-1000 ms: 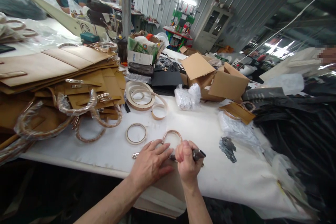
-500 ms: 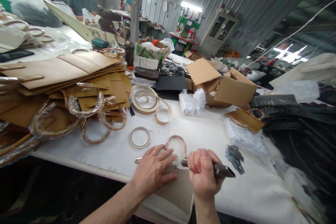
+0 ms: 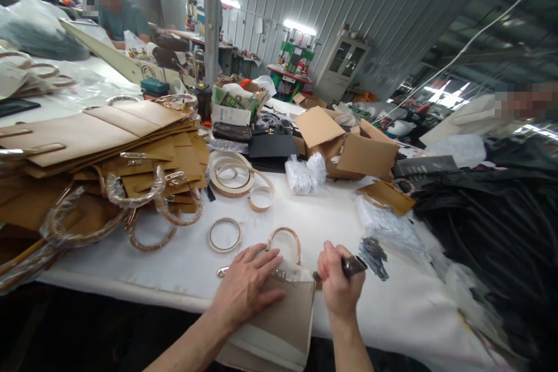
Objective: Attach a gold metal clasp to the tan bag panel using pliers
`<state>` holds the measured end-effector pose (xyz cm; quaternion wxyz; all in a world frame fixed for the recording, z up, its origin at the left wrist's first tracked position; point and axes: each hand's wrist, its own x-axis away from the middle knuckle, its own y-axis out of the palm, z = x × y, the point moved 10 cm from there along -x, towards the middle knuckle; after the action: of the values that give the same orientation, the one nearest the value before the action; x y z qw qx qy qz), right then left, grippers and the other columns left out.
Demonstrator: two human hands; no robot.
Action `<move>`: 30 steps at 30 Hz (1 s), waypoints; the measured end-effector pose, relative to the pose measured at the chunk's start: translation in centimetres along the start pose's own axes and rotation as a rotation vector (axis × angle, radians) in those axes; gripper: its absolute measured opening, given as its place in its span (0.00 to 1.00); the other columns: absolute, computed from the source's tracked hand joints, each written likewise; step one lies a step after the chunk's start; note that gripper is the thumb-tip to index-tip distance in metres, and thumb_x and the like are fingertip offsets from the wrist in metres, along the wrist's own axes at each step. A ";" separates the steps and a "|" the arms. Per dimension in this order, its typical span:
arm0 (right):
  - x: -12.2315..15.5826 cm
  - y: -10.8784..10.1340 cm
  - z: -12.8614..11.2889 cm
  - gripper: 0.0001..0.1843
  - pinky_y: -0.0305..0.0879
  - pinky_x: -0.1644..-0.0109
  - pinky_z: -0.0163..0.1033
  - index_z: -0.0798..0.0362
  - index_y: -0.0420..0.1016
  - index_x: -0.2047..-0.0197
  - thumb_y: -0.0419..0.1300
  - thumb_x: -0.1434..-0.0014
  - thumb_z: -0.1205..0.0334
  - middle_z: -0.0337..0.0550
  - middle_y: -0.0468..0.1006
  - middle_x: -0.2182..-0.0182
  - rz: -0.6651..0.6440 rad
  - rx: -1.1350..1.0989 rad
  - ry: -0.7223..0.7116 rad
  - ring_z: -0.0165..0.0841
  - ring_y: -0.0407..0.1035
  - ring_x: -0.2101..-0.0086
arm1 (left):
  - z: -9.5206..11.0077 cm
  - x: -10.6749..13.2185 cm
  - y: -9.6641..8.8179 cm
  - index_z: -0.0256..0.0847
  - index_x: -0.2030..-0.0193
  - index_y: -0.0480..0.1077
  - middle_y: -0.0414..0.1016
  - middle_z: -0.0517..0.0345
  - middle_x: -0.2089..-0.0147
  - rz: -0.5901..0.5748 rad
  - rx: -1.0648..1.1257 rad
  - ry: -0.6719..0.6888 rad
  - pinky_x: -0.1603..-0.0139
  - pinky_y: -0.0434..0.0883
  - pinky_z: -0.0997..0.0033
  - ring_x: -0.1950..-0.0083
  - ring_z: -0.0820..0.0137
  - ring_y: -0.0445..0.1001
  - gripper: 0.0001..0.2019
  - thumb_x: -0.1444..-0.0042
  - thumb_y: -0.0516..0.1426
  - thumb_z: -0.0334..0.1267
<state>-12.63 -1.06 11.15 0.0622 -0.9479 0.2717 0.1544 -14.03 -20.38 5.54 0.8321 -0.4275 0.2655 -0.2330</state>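
A flat, grey-brown bag piece [image 3: 285,317] lies at the table's front edge, partly hanging over it. At its far end a brown arched handle [image 3: 285,231] rests on the white surface. My left hand [image 3: 246,285] lies spread over the piece's upper part, beside a shiny metal fitting [image 3: 223,271]. To the right, my right hand [image 3: 342,279] is closed around a dark bar-shaped tool [image 3: 355,266] with a slanted end. Fingers cover the tool's middle, so its exact kind is unclear. Its other end points down near the piece's right edge.
Stacked brown bag pieces [image 3: 113,128] with plastic-wrapped handles fill the left. Tape rolls [image 3: 224,235] lie ahead. Beyond stand a wrapped white bundle [image 3: 305,174] and an opened carton [image 3: 366,157]. Dark small parts [image 3: 374,257] and black material [image 3: 475,203] are on the right. A person [image 3: 124,17] sits far left.
My right hand with the dark tool has shifted right, away from my left hand, uncovering the bag piece's right edge. My left hand stays spread on the piece. The view has swung slightly.
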 end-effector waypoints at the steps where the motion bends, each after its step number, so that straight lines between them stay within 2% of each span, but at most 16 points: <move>1: -1.1 -1.0 0.7 0.28 0.50 0.76 0.35 0.48 0.53 0.78 0.61 0.33 0.47 0.28 0.55 0.84 -0.014 0.134 0.023 0.26 0.52 0.81 | -0.1 0.0 -0.1 0.51 0.28 0.60 0.68 0.57 0.29 0.014 0.007 -0.007 0.30 0.67 0.46 0.28 0.51 0.63 0.39 0.44 0.69 0.48; 4: -4.4 -3.8 3.5 0.27 0.55 0.70 0.37 0.49 0.61 0.77 0.62 0.37 0.40 0.31 0.61 0.82 -0.072 0.505 0.066 0.30 0.57 0.77 | -0.6 0.2 -0.5 0.47 0.25 0.53 0.63 0.51 0.26 0.079 0.020 -0.050 0.29 0.66 0.46 0.27 0.51 0.60 0.45 0.45 0.70 0.47; 7: -7.1 -5.9 6.3 0.23 0.57 0.66 0.39 0.49 0.66 0.73 0.59 0.38 0.39 0.34 0.66 0.79 -0.102 0.814 0.058 0.33 0.60 0.74 | -0.7 0.3 -0.9 0.45 0.24 0.51 0.58 0.48 0.24 0.126 0.021 -0.069 0.27 0.64 0.45 0.25 0.52 0.57 0.46 0.44 0.68 0.48; 9: -8.0 -6.7 7.7 0.21 0.60 0.64 0.41 0.49 0.69 0.71 0.58 0.38 0.41 0.38 0.70 0.77 -0.129 0.916 0.058 0.36 0.63 0.73 | -0.7 0.3 -1.0 0.45 0.24 0.51 0.57 0.47 0.24 0.133 0.023 -0.066 0.27 0.63 0.43 0.24 0.51 0.56 0.46 0.43 0.68 0.49; 12: -8.0 -6.8 7.7 0.22 0.66 0.51 0.47 0.53 0.76 0.57 0.60 0.41 0.42 0.50 0.77 0.62 -0.139 0.897 -0.038 0.43 0.71 0.59 | -0.5 0.4 -1.2 0.45 0.25 0.51 0.57 0.46 0.24 0.137 0.031 -0.067 0.27 0.63 0.41 0.25 0.50 0.56 0.46 0.44 0.69 0.48; 14: -6.8 -6.7 6.4 0.28 0.66 0.42 0.52 0.55 0.75 0.48 0.60 0.41 0.41 0.56 0.75 0.51 -0.099 0.830 -0.142 0.47 0.69 0.49 | -0.5 0.5 -1.4 0.45 0.25 0.51 0.56 0.46 0.23 0.151 0.040 -0.072 0.27 0.63 0.40 0.24 0.49 0.56 0.46 0.44 0.69 0.47; 16: -4.4 -7.0 5.4 0.30 0.68 0.42 0.53 0.55 0.74 0.44 0.59 0.38 0.39 0.57 0.74 0.48 -0.039 0.731 -0.167 0.47 0.69 0.47 | -0.5 0.8 -1.6 0.46 0.25 0.52 0.55 0.46 0.23 0.172 0.054 -0.079 0.27 0.63 0.40 0.24 0.50 0.55 0.44 0.44 0.69 0.45; 20: 2.7 -7.7 6.1 0.31 0.76 0.55 0.46 0.53 0.74 0.44 0.59 0.37 0.37 0.55 0.75 0.48 -0.022 0.568 0.020 0.44 0.74 0.54 | -0.8 1.3 -1.9 0.48 0.26 0.54 0.55 0.47 0.23 0.210 0.091 -0.102 0.27 0.63 0.41 0.24 0.52 0.55 0.42 0.42 0.68 0.41; 24: 8.8 -7.1 7.1 0.31 0.76 0.64 0.42 0.53 0.78 0.49 0.61 0.40 0.34 0.51 0.81 0.58 -0.081 0.549 0.154 0.41 0.76 0.65 | -0.7 1.4 -2.3 0.48 0.27 0.56 0.58 0.47 0.24 0.231 0.109 -0.102 0.28 0.65 0.41 0.26 0.51 0.57 0.39 0.42 0.68 0.40; 27: 10.6 -5.5 6.9 0.30 0.76 0.61 0.42 0.52 0.79 0.50 0.62 0.41 0.34 0.49 0.83 0.61 -0.156 0.543 0.165 0.42 0.77 0.64 | -0.6 1.3 -2.3 0.48 0.31 0.62 0.60 0.48 0.26 0.236 0.109 -0.098 0.28 0.65 0.41 0.26 0.51 0.59 0.34 0.43 0.68 0.40; 30: 10.8 -4.7 6.2 0.27 0.76 0.56 0.45 0.50 0.79 0.50 0.63 0.41 0.37 0.48 0.83 0.60 -0.143 0.587 0.148 0.44 0.78 0.61 | -1.0 1.4 -2.2 0.48 0.32 0.62 0.58 0.48 0.25 0.277 0.109 -0.126 0.28 0.65 0.39 0.27 0.50 0.60 0.34 0.44 0.69 0.40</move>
<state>-3.07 -1.20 1.88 0.3240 -0.9148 0.2411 -0.0048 -13.99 -23.02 6.57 0.8932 -0.3548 0.2564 -0.1028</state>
